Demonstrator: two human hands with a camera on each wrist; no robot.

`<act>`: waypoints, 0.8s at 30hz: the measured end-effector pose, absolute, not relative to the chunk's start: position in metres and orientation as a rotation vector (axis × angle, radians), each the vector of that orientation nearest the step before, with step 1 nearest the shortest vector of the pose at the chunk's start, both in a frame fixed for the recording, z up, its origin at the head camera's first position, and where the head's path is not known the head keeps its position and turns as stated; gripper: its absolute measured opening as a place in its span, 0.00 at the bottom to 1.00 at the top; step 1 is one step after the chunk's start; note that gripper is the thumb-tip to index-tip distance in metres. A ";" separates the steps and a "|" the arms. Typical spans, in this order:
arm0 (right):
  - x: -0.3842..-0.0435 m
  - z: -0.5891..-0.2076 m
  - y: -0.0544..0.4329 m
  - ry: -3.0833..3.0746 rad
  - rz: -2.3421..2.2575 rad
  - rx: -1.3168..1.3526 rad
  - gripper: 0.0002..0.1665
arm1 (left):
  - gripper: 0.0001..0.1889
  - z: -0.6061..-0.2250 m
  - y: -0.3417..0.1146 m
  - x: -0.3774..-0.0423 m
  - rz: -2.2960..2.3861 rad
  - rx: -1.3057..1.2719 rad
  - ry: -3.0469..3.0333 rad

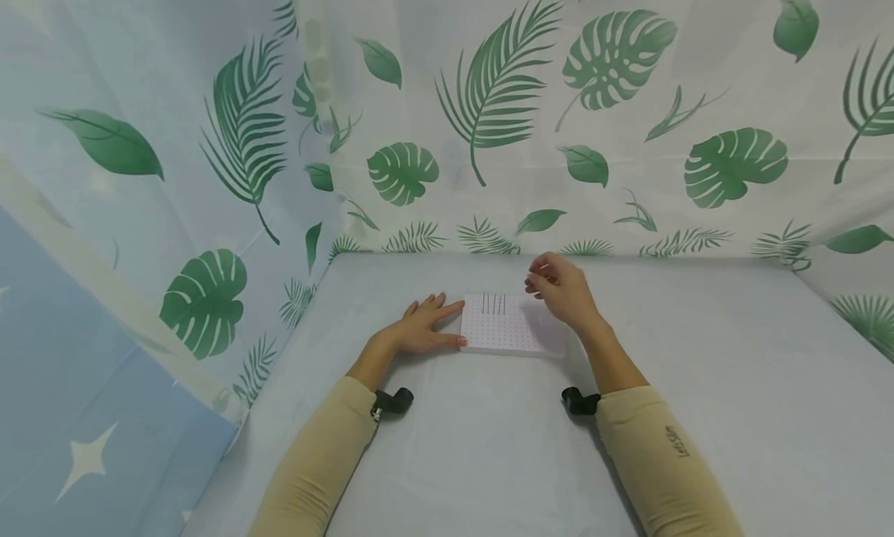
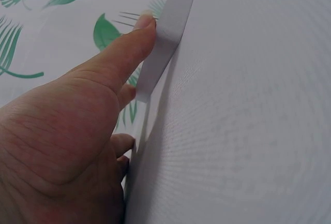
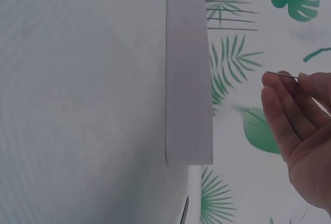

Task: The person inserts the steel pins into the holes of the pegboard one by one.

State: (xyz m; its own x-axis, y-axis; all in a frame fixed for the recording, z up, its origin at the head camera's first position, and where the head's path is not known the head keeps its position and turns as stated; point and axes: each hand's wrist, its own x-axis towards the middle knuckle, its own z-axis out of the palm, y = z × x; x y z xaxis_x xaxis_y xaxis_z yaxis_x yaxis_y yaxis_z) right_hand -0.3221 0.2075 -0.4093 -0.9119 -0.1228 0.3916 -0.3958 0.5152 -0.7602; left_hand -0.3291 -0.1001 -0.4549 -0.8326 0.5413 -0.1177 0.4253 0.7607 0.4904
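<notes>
Toward the back of the pale counter (image 1: pixel 489 428), close to the leaf-printed cloth (image 1: pixel 628 133), a white board (image 1: pixel 506 333) dotted with small holes lies flat, and I can see a short row of thin dark pins (image 1: pixel 493 303) standing upright in its far left part. The person's left hand (image 1: pixel 422 327) rests beside it, fingers spread rather than curled, thumb and forefinger touching its left edge; to my eye that is a brace, keeping the board from sliding. The right hand (image 1: pixel 564 290) hangs above the board's far right corner, clear of it, thumb and fingertip pinching one slim pin (image 3: pixel 282 74). That delicate grip seems chosen because the pin is so narrow, and it leaves part of its length free.
</notes>
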 end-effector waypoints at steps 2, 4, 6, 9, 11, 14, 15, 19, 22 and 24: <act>-0.323 -0.410 0.206 -2.480 1.380 0.445 0.05 | 0.47 -0.455 -0.100 -0.329 0.666 0.756 2.704; -0.323 -0.411 0.204 -2.491 1.397 0.455 0.06 | 0.47 -0.454 -0.100 -0.329 0.666 0.756 2.703; -0.323 -0.412 0.203 -2.507 1.403 0.459 0.06 | 0.47 -0.454 -0.100 -0.329 0.663 0.756 2.704; -0.323 -0.413 0.202 -2.531 1.394 0.448 0.07 | 0.47 -0.453 -0.100 -0.329 0.659 0.757 2.706; -0.322 -0.414 0.201 -2.546 1.388 0.438 0.07 | 0.47 -0.453 -0.100 -0.329 0.658 0.757 2.705; -0.322 -0.415 0.199 -2.562 1.393 0.440 0.07 | 0.47 -0.453 -0.100 -0.329 0.660 0.758 2.704; -0.322 -0.416 0.198 -2.564 1.399 0.443 0.06 | 0.47 -0.453 -0.101 -0.329 0.658 0.758 2.704; -0.321 -0.418 0.196 -2.589 1.404 0.459 0.06 | 0.47 -0.453 -0.101 -0.329 0.652 0.755 2.705; -0.322 -0.421 0.195 -2.634 1.376 0.488 0.05 | 0.46 -0.453 -0.101 -0.329 0.646 0.757 2.702; -0.323 -0.423 0.195 -2.666 1.350 0.516 0.04 | 0.46 -0.453 -0.101 -0.329 0.643 0.761 2.701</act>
State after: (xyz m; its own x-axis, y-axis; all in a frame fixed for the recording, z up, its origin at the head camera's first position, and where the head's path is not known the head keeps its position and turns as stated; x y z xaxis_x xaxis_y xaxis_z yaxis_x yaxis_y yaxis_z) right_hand -0.3230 0.1946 -0.4230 -0.9363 -0.2499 0.2467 -0.3468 0.5473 -0.7617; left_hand -0.3294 -0.1006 -0.4531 -0.8283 0.5455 -0.1276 0.4295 0.7646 0.4806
